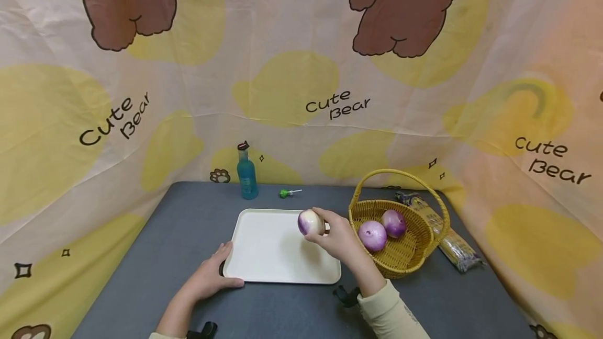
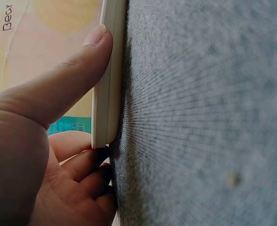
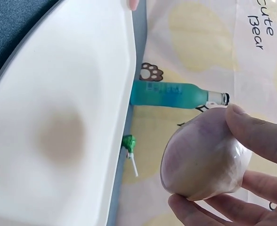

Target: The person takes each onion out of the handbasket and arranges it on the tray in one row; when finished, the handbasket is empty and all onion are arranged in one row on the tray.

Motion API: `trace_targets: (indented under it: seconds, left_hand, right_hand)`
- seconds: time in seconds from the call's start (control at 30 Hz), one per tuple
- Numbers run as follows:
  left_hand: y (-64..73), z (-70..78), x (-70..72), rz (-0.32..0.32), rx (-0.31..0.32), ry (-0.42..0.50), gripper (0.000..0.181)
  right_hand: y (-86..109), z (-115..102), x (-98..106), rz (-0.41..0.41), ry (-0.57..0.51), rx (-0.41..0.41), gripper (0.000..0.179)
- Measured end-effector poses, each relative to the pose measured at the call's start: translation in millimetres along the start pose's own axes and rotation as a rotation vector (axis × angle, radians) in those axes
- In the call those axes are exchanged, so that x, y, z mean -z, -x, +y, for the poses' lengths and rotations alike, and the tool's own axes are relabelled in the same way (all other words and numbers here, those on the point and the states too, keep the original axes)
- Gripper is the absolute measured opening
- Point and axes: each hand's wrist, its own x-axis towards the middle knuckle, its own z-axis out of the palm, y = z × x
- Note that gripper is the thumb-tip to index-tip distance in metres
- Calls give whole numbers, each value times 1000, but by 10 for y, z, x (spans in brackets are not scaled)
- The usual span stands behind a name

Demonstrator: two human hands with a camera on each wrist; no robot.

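My right hand (image 1: 340,236) pinches a purple-and-white onion (image 1: 310,223) between thumb and fingers, held above the right part of a white tray (image 1: 264,245). In the right wrist view the onion (image 3: 199,157) is pale purple and glossy, and its shadow falls on the tray (image 3: 82,61). At the tray's near left corner, my left hand (image 1: 209,273) grips the edge, thumb along the front and fingers at the left side. Up close in the left wrist view, the thumb of that hand (image 2: 49,94) presses on the tray rim (image 2: 108,94). Two more purple onions (image 1: 372,235) (image 1: 393,223) lie in a yellow wicker basket (image 1: 410,271).
Behind the tray stand a blue bottle (image 1: 247,176) and a green lollipop (image 1: 283,193) lying on its side. A long clear-wrapped package (image 1: 459,247) lies right of the basket, whose handle arches high. A bear-print cloth (image 1: 282,88) hangs around the grey table (image 1: 141,276).
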Motion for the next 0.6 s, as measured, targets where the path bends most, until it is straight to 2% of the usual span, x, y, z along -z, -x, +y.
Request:
trace_targets:
  seconds: [0.27, 0.6]
  left_hand:
    - [-12, 20, 19, -3, -4, 5, 121]
    - [0, 18, -2, -13, 30, 3, 121]
  right_hand:
    - [-55, -4, -105, -2, -28, 7, 67]
    - [-119, -7, -251, -26, -3, 16, 65]
